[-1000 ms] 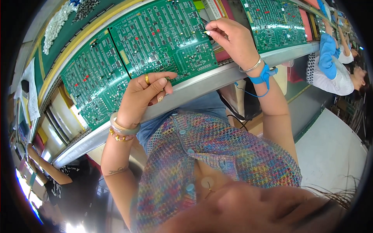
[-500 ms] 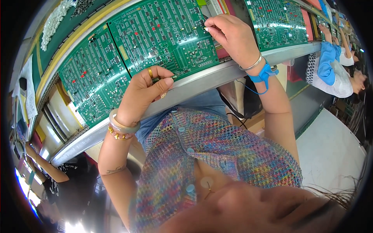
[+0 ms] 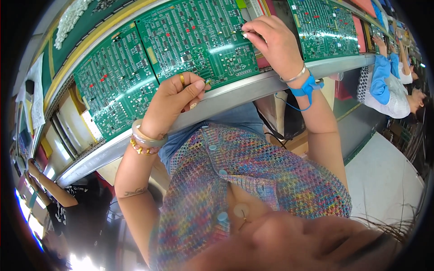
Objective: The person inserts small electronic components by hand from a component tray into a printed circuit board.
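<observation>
A wide green circuit board packed with chips and a few red parts lies before me on a metal rail. My left hand is closed in a pinch at its near edge, with a small greenish electronic component showing at the fingertips. My right hand reaches to the board's right end. Its thumb and forefinger are pressed together over the surface, and what they grip is too small to make out. Another green board adjoins on the left, beyond a dark gap.
The metal rail runs along the near side. Further right lies another populated board. White small parts are heaped at the far left. A blue wrist strap with a cord circles my right wrist. Co-workers sit at both sides.
The boards at the middle and left appear slightly further right in view. My left hand has shifted a little to the right and upward; my right hand stays pinched at almost the same spot.
</observation>
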`<state>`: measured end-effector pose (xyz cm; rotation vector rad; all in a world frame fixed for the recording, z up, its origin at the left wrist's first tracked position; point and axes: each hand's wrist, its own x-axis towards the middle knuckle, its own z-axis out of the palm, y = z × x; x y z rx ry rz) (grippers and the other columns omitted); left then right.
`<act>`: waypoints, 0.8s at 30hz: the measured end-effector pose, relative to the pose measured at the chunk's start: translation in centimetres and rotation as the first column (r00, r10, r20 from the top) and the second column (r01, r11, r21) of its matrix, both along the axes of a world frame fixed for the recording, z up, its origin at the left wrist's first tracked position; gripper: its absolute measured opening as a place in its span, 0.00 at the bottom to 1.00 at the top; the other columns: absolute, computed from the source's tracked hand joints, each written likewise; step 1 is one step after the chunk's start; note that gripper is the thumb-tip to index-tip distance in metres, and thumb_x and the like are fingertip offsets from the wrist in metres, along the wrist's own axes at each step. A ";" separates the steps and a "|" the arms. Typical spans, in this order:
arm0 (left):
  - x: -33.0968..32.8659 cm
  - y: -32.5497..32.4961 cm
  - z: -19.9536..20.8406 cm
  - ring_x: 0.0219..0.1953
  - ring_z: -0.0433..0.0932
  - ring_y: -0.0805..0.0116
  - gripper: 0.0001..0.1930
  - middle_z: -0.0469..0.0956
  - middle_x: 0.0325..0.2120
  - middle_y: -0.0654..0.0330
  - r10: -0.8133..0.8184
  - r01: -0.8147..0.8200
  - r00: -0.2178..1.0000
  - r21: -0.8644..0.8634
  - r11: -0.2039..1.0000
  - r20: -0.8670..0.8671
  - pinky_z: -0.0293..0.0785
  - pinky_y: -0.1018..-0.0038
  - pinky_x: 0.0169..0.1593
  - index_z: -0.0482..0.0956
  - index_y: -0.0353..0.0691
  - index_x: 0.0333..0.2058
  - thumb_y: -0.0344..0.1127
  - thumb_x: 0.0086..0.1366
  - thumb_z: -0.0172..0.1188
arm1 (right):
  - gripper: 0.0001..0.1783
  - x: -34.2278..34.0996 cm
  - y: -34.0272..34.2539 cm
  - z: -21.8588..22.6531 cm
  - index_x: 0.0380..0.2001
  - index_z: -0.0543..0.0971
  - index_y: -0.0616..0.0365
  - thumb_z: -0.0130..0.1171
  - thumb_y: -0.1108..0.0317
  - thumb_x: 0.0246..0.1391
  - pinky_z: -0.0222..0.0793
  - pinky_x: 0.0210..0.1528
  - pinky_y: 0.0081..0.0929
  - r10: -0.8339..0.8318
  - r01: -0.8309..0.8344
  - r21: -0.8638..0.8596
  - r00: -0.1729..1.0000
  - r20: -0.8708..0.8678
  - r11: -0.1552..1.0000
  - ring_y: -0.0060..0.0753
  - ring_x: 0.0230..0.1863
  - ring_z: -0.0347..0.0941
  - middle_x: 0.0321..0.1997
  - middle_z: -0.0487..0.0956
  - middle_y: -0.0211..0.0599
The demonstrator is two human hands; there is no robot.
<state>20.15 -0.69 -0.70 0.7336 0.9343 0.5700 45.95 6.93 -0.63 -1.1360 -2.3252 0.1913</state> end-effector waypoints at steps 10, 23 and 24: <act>1.3 -2.5 0.7 0.22 0.60 0.86 0.11 0.69 0.23 0.72 0.030 -0.029 0.990 -0.008 1.000 0.138 0.55 0.86 0.24 0.77 0.38 0.35 0.39 0.70 0.53 | 0.08 -4.2 -6.7 3.4 0.34 0.79 0.58 0.63 0.72 0.48 0.68 0.39 0.32 0.206 -0.303 -0.317 0.930 -0.305 0.899 0.40 0.35 0.73 0.33 0.78 0.36; 2.5 -5.8 0.3 0.27 0.63 0.78 0.19 0.70 0.35 0.61 0.225 -0.079 0.883 -0.343 0.936 0.412 0.57 0.84 0.25 0.64 0.32 0.55 0.37 0.71 0.44 | 0.08 -1.5 -5.0 -0.1 0.32 0.78 0.57 0.62 0.75 0.44 0.68 0.38 0.33 0.111 -0.129 -0.209 0.989 -0.095 0.969 0.39 0.37 0.70 0.34 0.73 0.33; 2.4 -5.8 0.1 0.27 0.63 0.79 0.18 0.73 0.35 0.61 0.219 -0.078 0.880 -0.325 0.942 0.422 0.57 0.84 0.25 0.66 0.33 0.54 0.39 0.72 0.43 | 0.08 -1.5 -4.9 -0.1 0.32 0.78 0.57 0.62 0.75 0.44 0.68 0.38 0.33 0.114 -0.132 -0.209 0.989 -0.096 0.969 0.39 0.37 0.70 0.34 0.73 0.33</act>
